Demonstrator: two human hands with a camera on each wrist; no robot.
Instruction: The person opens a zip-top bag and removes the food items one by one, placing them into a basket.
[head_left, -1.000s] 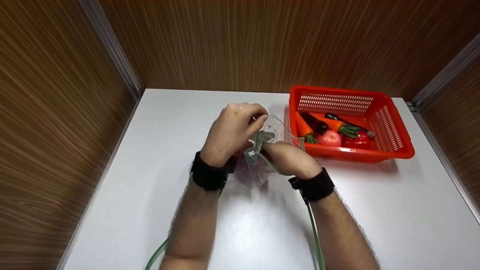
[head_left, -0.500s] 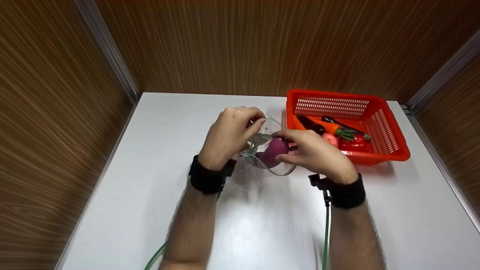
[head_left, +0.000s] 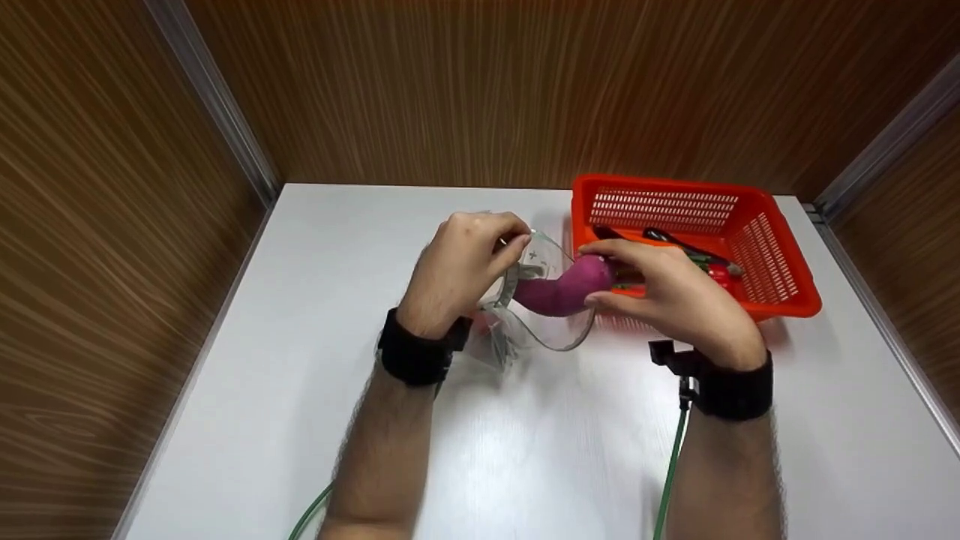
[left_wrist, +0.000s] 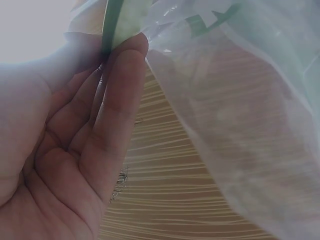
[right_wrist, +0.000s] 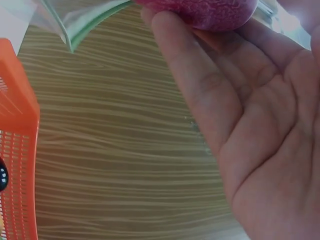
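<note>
Right hand (head_left: pixel 675 300) has drawn purple yam (head_left: pixel 559 292) rightward, half out of clear bag (head_left: pixel 540 330), fingers curled around it. Left hand (head_left: pixel 461 270) pinches bag rim. Basket (head_left: pixel 787 300) just beside.

An orange basket (head_left: pixel 772 247) sits at the upper right of the white tabletop (head_left: pixel 300 360), holding vegetables mostly hidden from view. Brown wood-grain walls (head_left: pixel 465 82) enclose the tabletop.

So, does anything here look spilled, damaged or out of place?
Nothing stands out. The left hand pinches the clear bag open, the right hand holds the purple sweet potato at its mouth, and the orange basket sits upright.
</note>
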